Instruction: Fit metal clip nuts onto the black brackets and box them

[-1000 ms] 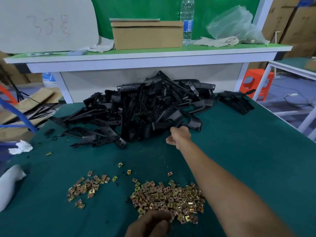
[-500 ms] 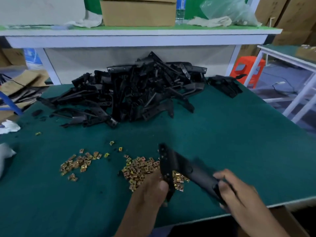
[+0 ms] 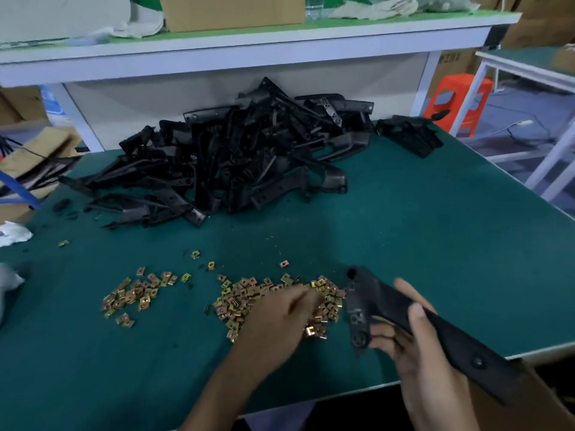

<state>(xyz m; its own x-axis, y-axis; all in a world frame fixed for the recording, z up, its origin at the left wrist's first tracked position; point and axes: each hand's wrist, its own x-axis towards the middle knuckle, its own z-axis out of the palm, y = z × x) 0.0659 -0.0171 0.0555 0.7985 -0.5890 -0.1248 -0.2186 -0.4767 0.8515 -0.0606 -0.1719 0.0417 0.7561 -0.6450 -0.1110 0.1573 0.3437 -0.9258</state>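
My right hand (image 3: 417,353) grips a long black bracket (image 3: 392,306) near the table's front edge, its forked end pointing up and left. My left hand (image 3: 277,325) lies on the larger pile of brass-coloured clip nuts (image 3: 245,293). Its fingers are blurred among the nuts, so I cannot see whether they pinch one. A smaller pile of clip nuts (image 3: 137,293) lies further left. The big heap of black brackets (image 3: 230,157) sits at the back of the green table (image 3: 435,228). A corner of an open cardboard box (image 3: 529,409) shows below the table edge at bottom right.
A few black parts (image 3: 407,135) lie apart at the back right. A raised shelf behind holds a cardboard box (image 3: 230,10) and cloths. An orange stool (image 3: 457,101) stands right of the table. White rags (image 3: 12,234) lie at the left edge.
My right hand pulled a bracket from the heap and brought it to the front edge. My left hand left the bracket's end and moved onto the nut pile.
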